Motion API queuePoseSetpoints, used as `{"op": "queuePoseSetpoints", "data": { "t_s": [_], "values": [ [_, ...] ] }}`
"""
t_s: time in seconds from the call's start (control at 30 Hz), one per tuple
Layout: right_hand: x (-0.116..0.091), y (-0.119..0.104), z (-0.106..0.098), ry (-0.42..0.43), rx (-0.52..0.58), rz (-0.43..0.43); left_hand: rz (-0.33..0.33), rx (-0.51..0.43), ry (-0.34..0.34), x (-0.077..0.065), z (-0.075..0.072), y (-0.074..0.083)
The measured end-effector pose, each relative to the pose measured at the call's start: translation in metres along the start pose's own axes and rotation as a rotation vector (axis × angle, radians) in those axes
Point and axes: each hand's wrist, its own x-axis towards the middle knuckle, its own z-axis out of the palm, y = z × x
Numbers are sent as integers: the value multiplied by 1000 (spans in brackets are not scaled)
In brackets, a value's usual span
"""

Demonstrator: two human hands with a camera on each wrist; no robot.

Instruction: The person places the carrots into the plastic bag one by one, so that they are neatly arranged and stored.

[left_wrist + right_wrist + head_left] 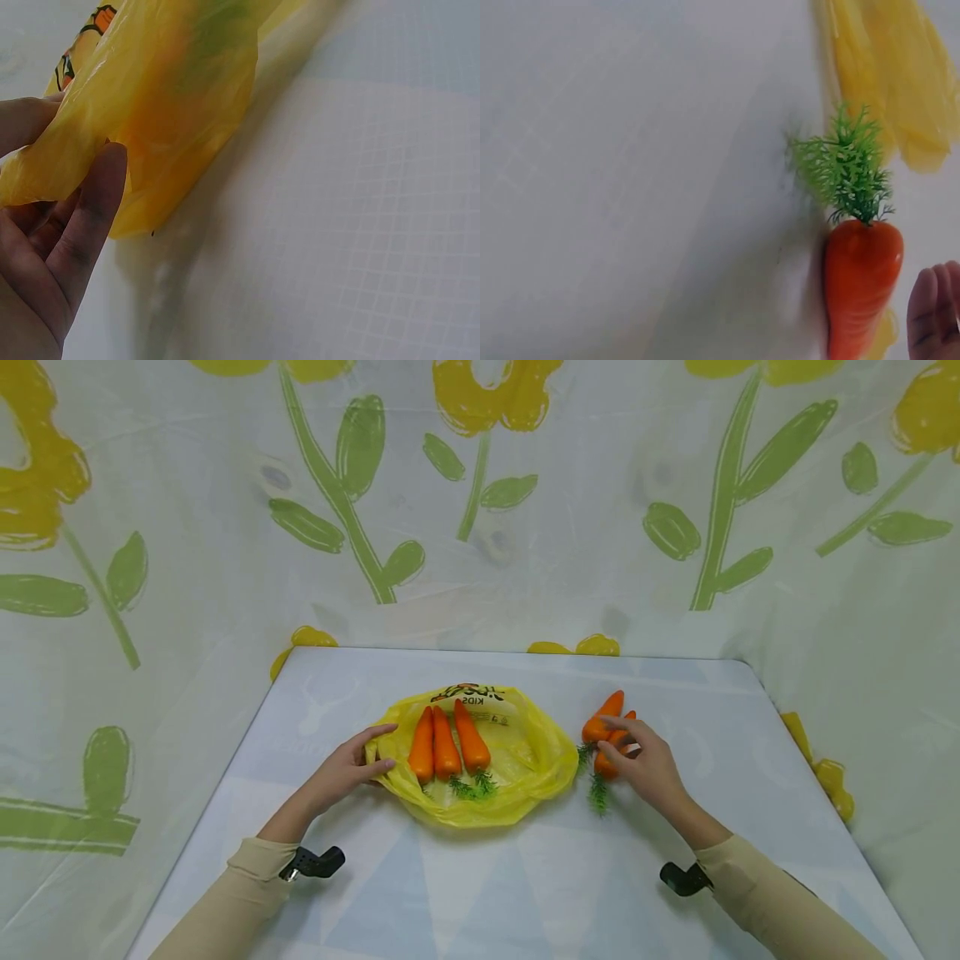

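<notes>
Beige sleeves [772, 897] nearest: left hand [351, 763] pinches yellow bag [536, 752]; right hand [651, 767], fingers parted at two carrots [597, 728], may roll them by nudging.

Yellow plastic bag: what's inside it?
Three orange tapered carrots lie inside, feathery green tops partly showing. Anything beneath them in the yellow plastic bag is covered and cannot be seen.

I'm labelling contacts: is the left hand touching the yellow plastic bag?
Touching: the left wrist view shows the left hand holding the yellow plastic bag, its edge running between the digits.
</notes>
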Motion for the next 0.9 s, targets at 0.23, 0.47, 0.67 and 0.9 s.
{"op": "queuePoseSetpoints", "data": {
  "t_s": [0.23,0.47,0.67,0.9],
  "values": [
    [-5,5,-2,4,-39,110,5,-8,-3,0,0,-1],
    [-6,10,-3,-27,-92,241,9,-12,-3,0,0,-2],
    [-7,13,-4,-93,-105,328,9,-13,-5,0,1,-1],
    [-6,14,2,-144,-108,354,1,-23,-7,0,0,-1]
  ]
}}
